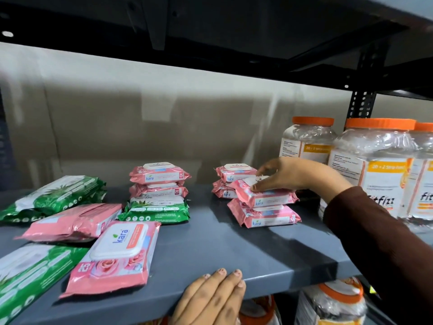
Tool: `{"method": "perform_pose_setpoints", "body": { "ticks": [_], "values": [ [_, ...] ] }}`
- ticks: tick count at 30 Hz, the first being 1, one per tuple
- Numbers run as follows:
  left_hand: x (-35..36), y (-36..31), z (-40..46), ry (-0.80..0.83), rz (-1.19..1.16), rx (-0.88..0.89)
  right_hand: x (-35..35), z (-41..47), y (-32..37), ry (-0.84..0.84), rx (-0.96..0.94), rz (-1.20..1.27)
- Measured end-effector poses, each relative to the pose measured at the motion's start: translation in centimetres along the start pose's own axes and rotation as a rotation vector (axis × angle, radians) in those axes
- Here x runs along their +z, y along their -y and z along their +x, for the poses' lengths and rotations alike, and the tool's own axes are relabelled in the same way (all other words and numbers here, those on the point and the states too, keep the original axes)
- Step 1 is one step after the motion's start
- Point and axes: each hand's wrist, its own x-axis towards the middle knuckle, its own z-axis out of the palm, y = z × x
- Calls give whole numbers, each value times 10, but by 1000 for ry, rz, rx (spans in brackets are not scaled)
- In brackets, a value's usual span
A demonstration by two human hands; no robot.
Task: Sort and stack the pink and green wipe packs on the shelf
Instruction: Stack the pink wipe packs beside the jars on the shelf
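Observation:
My right hand (295, 175) grips a pink wipe pack (264, 195) by its lid end, resting it on top of another pink pack (264, 215) at the shelf's right middle. Behind them stands a stack of two pink packs (230, 180). Further left, two pink packs (160, 181) sit on a green pack (157, 211). Loose packs lie at the left: a pink pack (112, 256) lid up near the front, a pink pack (72, 221) behind it, a green pack (56, 195) at the back and a green pack (30, 275) at the front. My left hand (210, 299) rests on the grey shelf (222, 249) front edge, holding nothing.
Clear plastic jars with orange lids (375, 170) stand at the shelf's right end, close behind my right sleeve. A dark upper shelf (210, 31) hangs overhead. A beige wall backs the shelf. More orange-lidded jars (332, 303) sit on the shelf below.

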Motion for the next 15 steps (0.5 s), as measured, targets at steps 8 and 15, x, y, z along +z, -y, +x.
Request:
{"method": "perform_pose_setpoints", "body": {
  "ticks": [8,15],
  "values": [
    [-43,27,26,129,-1168,-610,6,-25,-1,-39,123,-60],
    [-25,185,21,365,-1254,-966,81,-112,41,-649,-235,548]
  ]
}}
